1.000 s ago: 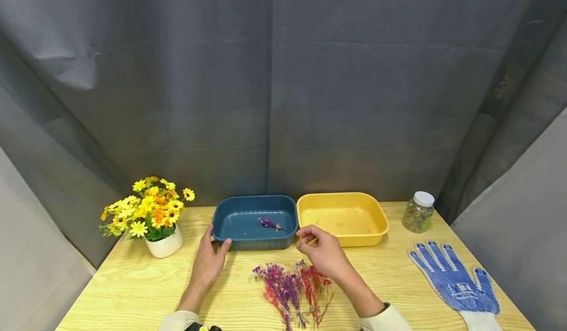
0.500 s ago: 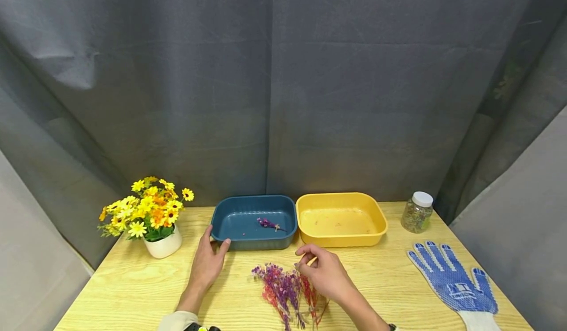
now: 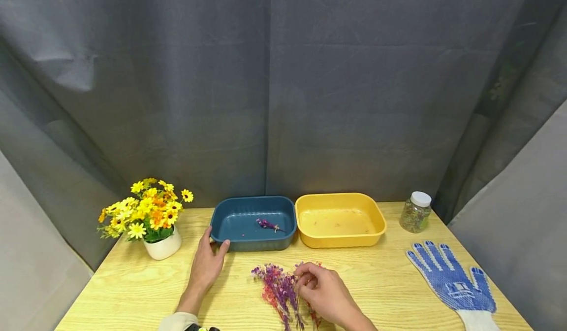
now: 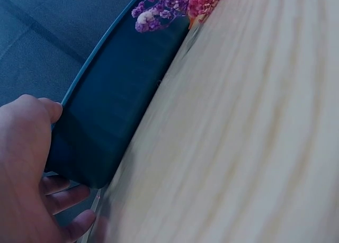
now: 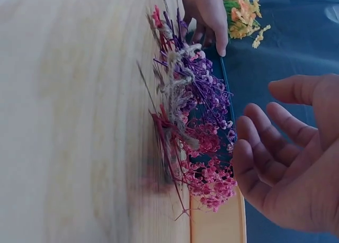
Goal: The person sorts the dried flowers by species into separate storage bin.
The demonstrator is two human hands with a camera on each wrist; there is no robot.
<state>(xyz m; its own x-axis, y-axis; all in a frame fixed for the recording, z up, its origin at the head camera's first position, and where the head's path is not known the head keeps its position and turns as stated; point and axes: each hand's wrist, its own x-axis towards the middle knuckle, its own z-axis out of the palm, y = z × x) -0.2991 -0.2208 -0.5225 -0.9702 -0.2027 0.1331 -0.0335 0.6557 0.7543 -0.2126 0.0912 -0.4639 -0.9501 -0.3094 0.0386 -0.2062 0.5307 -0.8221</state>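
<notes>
My left hand (image 3: pixel 207 264) grips the near left corner of a dark blue plastic bin (image 3: pixel 261 245), its thumb on the rim in the left wrist view. Inside that bin lies a small purple dried flower sprig (image 3: pixel 267 224). My right hand (image 3: pixel 325 291) hovers over the bunches of dried flowers on the table, fingers loosely bent and holding nothing. The purple bunch (image 3: pixel 283 284) shows to its left, while the red bunch (image 5: pixel 209 185) is mostly hidden behind the hand in the head view. Twine (image 5: pixel 177 89) ties the stems.
A yellow bin (image 3: pixel 341 242) stands right of the blue one, with small bits inside. At the left is a white pot (image 3: pixel 163 246) of yellow flowers. A lidded jar (image 3: pixel 415 214) and a blue-and-white glove (image 3: pixel 456 281) sit at the right. A grey curtain (image 3: pixel 283 99) hangs behind.
My right hand has moved from beside the bins' near edges down toward me, over the red dried flowers. The left hand stays at the blue bin's corner.
</notes>
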